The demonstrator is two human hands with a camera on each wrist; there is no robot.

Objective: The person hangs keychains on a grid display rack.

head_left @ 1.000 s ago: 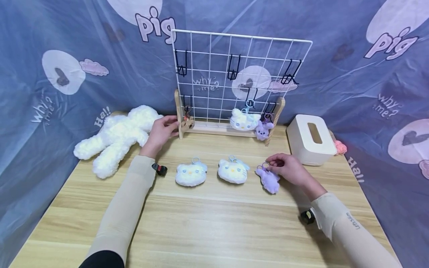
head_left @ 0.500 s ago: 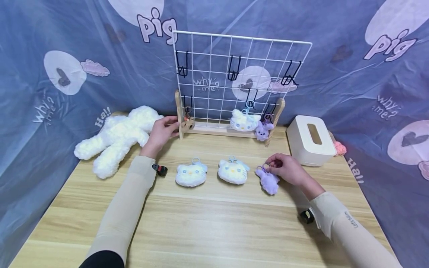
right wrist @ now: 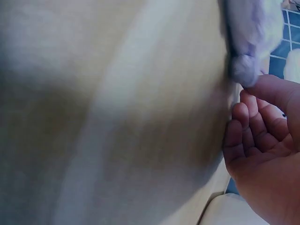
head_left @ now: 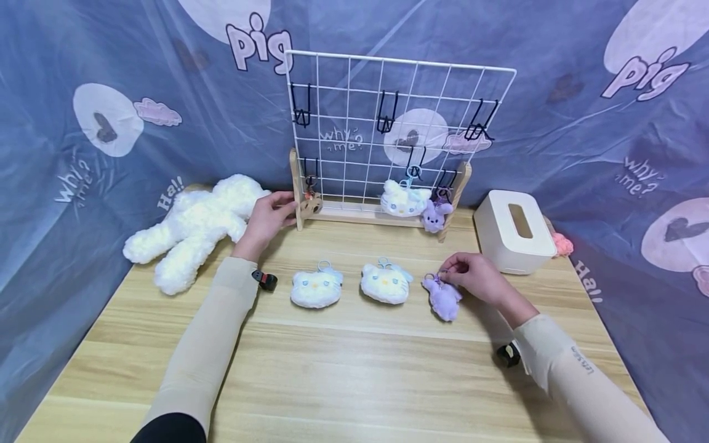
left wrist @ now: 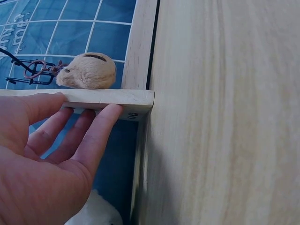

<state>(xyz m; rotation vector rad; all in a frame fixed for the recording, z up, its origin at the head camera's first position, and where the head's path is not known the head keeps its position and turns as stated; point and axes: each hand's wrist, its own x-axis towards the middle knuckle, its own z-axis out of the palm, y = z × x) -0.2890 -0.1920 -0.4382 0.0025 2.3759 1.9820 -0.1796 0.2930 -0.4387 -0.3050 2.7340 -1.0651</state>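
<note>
The left hand touches the outer side of the rack's left wooden post. In the left wrist view, its slightly bent fingers and thumb rest spread against that post, beside a hanging brown plush. At the right, the right hand pinches the ring of a purple plush keychain, whose body lies low over or on the table; contact is unclear. The right wrist view has the purple plush above the thumb and index of the right hand.
Two white cat plushes lie mid-table. On the white grid hang black hooks, a white cat plush and a purple rabbit. A large white plush lies left; a white tissue box stands right.
The right hand has shifted its fingers slightly at the keyring, and the purple plush has turned a little. The left hand has stayed at the post.
</note>
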